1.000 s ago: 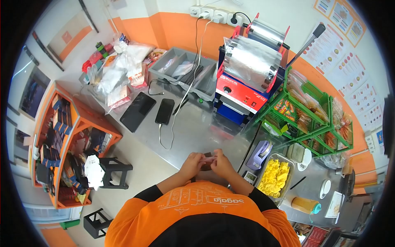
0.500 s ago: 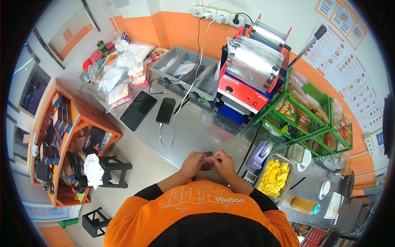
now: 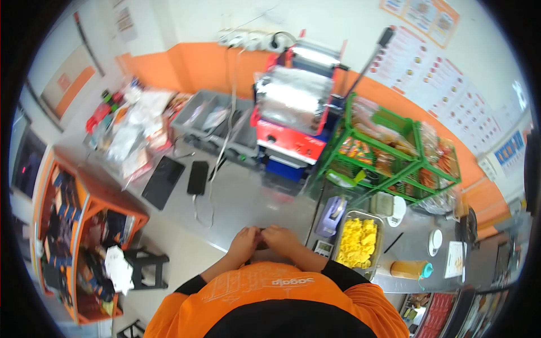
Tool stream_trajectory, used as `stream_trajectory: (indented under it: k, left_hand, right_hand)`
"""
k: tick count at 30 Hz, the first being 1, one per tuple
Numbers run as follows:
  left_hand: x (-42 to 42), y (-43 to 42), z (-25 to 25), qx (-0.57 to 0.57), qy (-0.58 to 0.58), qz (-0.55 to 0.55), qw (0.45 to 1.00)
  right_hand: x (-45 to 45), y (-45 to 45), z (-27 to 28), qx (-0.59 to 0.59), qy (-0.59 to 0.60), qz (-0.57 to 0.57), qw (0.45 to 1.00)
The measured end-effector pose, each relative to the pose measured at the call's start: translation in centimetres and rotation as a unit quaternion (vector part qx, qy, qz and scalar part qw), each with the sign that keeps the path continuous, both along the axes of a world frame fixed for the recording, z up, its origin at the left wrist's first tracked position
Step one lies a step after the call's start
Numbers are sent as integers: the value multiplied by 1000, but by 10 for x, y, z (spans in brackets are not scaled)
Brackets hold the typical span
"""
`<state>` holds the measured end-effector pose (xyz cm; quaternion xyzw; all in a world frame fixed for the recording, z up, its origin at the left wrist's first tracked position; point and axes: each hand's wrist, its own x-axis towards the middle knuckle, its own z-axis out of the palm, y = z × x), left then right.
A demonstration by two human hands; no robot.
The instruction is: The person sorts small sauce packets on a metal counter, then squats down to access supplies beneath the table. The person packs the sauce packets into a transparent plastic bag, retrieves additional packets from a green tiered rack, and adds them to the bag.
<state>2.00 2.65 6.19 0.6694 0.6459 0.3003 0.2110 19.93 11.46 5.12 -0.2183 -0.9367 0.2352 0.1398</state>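
Note:
My left hand and my right hand meet in front of my orange shirt, at the near edge of the steel table. Both have curled fingers, knuckles close together. Between them a small dark brown thing shows only in part; my fingers and some blur hide what kind it is. To the right of my right hand are a small grey device with a display, a purple tape dispenser and a tray of yellow food.
Beyond my hands stands a red and blue cup sealing machine. A phone with a white cable and a dark tablet lie left. Behind them sits a grey divided bin. Green baskets stand right, a bottle nearer.
The view has swung, so the surroundings sit further left. My hands have closed nearer together, and the pinkish strip that showed between my fingers is now out of sight.

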Motion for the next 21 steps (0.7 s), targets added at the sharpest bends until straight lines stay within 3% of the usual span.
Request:
stream_trajectory:
  k: [3,6,9,11,12,14,16,21]
  left_hand:
    - [-1,0,9,-54,11,-34,998]
    - [-1,2,39,24,-71,-85,994]
    - [-18,3,3,59,-78,-25,995]
    - [-28,-7,-31,-42,35,7,998]
    - [-32,-13,-44,-93,91,23,991]
    - [-36,-24,-61,-164,114,-11,980]
    - [-34,-28,-69,-201,138,-31,969]
    - [-34,-27,-69,-218,138,-33,966]
  right_hand:
    - [9,3,27,-8,-38,-5,999]
    - [25,20,49,-5,-34,5,999]
    - [70,50,129,6,-24,-54,998]
    - [108,75,196,38,65,-98,992]
    - [128,90,234,61,-5,-133,989]
    - [158,119,290,229,95,-198,948]
    - [176,147,343,246,77,-287,923]
    - [216,260,390,284,-18,-368,885]
